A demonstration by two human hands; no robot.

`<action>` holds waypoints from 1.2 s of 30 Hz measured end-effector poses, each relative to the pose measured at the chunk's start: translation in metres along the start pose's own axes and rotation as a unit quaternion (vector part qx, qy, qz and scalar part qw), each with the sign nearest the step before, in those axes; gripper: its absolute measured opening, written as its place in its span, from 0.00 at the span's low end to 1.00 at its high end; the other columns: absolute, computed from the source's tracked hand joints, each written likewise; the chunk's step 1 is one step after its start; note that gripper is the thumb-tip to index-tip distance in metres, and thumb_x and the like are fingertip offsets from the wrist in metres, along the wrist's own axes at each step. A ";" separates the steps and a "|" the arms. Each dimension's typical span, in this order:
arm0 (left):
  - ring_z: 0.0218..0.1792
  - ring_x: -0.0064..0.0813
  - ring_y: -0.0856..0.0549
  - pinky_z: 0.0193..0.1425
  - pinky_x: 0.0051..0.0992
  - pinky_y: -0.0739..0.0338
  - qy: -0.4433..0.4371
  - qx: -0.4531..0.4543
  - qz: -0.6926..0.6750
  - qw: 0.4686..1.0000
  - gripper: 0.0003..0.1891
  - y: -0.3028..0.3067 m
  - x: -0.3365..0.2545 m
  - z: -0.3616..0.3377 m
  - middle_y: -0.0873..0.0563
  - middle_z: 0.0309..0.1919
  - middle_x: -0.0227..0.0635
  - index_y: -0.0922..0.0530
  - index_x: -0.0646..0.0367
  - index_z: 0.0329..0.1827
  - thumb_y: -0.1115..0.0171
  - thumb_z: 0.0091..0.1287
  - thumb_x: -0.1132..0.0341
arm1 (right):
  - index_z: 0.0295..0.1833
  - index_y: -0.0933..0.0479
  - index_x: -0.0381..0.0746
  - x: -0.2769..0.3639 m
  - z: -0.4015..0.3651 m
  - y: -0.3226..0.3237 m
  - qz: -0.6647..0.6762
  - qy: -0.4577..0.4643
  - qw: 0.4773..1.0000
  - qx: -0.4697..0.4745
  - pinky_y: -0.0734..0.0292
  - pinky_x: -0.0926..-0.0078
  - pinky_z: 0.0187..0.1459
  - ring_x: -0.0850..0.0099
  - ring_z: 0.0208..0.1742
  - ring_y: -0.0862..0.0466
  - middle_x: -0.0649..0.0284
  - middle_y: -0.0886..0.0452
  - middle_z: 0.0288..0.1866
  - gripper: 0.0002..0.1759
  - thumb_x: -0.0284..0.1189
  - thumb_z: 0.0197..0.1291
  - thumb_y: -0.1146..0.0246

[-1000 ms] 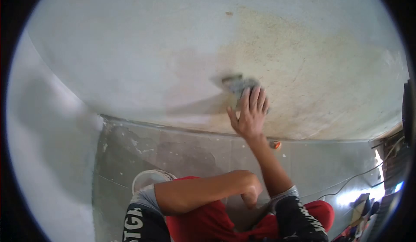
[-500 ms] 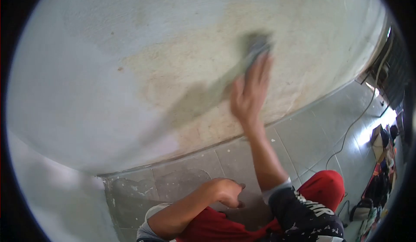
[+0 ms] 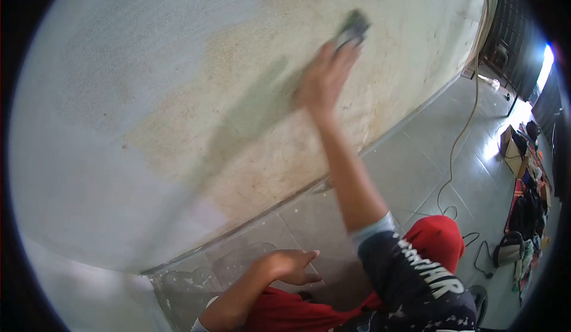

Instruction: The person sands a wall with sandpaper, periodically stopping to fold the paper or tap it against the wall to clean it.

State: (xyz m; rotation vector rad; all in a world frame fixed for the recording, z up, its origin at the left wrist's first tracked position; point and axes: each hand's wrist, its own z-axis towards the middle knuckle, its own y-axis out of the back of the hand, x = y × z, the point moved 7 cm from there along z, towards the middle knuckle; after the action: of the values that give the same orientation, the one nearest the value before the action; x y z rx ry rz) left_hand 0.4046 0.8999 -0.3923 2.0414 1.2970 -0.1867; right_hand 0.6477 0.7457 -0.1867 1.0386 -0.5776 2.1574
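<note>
My right hand is raised against the wall, its fingers closed on a dark grey pad. Blur hides the pad's exact kind; it looks like a folded sanding sheet or block. Around it the wall is yellowish and patchy, while a smoother whitish-grey coat covers the left side. My left hand hangs low over the floor near my red-clad legs, thumb and forefinger apart, with nothing in it.
Grey floor tiles with white spots meet the wall's foot. A cable runs down at the right to the floor, and a plug lies nearby. Clothes and a box are piled along the right side.
My right hand has shifted up and left in the view with the pad against the wall. The camera view has turned somewhat, showing more of the right side. My left hand stays low.
</note>
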 end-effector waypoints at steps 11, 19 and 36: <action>0.71 0.54 0.26 0.75 0.39 0.33 0.004 -0.055 0.018 0.998 0.46 0.018 -0.017 0.016 0.30 0.73 0.58 0.45 0.63 0.82 0.48 0.73 0.35 | 0.82 0.64 0.25 0.046 -0.111 -0.029 -0.077 0.211 0.956 0.189 0.67 0.42 0.82 0.42 0.86 0.67 0.33 0.68 0.85 0.55 0.59 0.74 0.54; 0.69 0.54 0.24 0.74 0.42 0.31 0.041 -0.035 -0.002 0.999 0.42 0.007 0.004 -0.009 0.25 0.69 0.58 0.40 0.61 0.80 0.51 0.75 0.36 | 0.82 0.62 0.24 0.081 0.115 0.015 0.015 0.069 0.997 0.026 0.62 0.54 0.84 0.43 0.86 0.62 0.33 0.62 0.84 0.55 0.62 0.74 0.58; 0.72 0.53 0.27 0.76 0.41 0.33 0.010 -0.112 -0.009 0.994 0.39 0.019 -0.011 -0.025 0.26 0.71 0.58 0.38 0.64 0.79 0.52 0.77 0.39 | 0.82 0.69 0.25 0.115 0.038 -0.015 -0.033 0.056 0.993 0.094 0.68 0.51 0.84 0.46 0.86 0.69 0.37 0.71 0.85 0.57 0.64 0.74 0.59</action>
State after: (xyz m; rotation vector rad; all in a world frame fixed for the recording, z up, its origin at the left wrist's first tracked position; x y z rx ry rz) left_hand 0.4091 0.9021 -0.3593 1.8455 1.2877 -0.0267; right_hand 0.6248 0.7754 -0.0706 1.0114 -0.2880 2.2273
